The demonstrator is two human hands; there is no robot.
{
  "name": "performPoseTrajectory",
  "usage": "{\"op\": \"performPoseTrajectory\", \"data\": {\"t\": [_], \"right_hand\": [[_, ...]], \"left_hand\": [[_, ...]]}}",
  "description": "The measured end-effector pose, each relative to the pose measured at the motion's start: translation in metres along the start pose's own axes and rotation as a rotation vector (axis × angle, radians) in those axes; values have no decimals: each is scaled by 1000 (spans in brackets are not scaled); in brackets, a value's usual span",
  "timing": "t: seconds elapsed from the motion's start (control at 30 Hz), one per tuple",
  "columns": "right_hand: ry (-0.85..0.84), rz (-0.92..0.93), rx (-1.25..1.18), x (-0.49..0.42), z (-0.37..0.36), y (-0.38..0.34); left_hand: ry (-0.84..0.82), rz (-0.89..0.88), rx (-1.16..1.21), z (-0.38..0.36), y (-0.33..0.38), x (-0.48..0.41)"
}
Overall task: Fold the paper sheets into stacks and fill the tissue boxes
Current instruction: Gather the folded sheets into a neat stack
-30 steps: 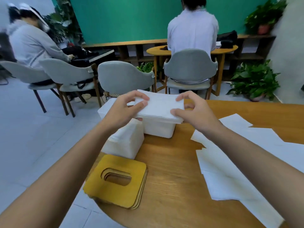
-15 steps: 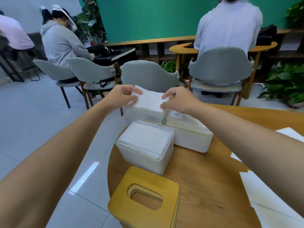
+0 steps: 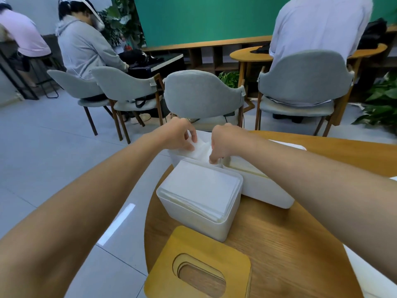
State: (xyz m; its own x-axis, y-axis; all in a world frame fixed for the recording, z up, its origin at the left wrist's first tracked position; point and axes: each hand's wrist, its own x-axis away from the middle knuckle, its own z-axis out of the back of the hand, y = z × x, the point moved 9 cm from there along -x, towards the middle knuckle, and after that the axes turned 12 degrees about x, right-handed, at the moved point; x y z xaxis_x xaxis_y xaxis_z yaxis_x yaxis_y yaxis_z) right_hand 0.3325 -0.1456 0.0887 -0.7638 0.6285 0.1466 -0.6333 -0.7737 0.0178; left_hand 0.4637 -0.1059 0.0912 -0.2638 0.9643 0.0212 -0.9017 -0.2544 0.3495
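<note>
**Seating the stack in the far box: risk of buckling and snagging**

Gripping the folded paper stack [image 3: 201, 149] at both ends. Pinching its 9 o'clock end with the left hand [image 3: 178, 134]. Curling the right hand [image 3: 225, 141] over its 3 o'clock end, fingertips pointing down. Apparently lowering it into the far tissue box [image 3: 174, 157], at 12 o'clock from the near tissue box [image 3: 189, 216], itself packed to the rim. At 3 o'clock of the near one, a third tissue box [image 3: 268, 194], also loaded.

Likely trouble:

- **Buckling:** squeezing the ends toward each other, bowing the stack (already creased between the hands) and jamming it on the rim.
- **Fanning:** releasing one end early and spilling the top sheets out of line.
- **Dragging:** passing the right forearm low over the third box, which could catch its upper sheets or nudge it.
- **Tipping:** pressing off-centre so near the round wooden table [image 3: 279, 244] edge at 9 o'clock, which could send the far box toward the floor.

Cannot tell the far box's depth or remaining room, hidden behind the hands and the near box.

Not yet fitted: the wooden slotted lids [image 3: 206, 250], stacked at 6 o'clock. Not yet folded: loose paper sheets [image 3: 369, 274] at 4 o'clock.
</note>
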Motion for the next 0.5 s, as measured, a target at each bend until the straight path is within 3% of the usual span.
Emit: {"op": "performPoseTrajectory", "data": {"t": [0.23, 0.37, 0.5], "right_hand": [[-30, 43, 281, -10, -9, -14], [-12, 30, 255, -10, -3, -6], [119, 49, 98, 0, 16, 8]], "left_hand": [[-84, -43, -244, -23, 2, -4], [-47, -94, -292, -13, 6, 0], [-6, -142, -203, 6, 19, 9]]}}
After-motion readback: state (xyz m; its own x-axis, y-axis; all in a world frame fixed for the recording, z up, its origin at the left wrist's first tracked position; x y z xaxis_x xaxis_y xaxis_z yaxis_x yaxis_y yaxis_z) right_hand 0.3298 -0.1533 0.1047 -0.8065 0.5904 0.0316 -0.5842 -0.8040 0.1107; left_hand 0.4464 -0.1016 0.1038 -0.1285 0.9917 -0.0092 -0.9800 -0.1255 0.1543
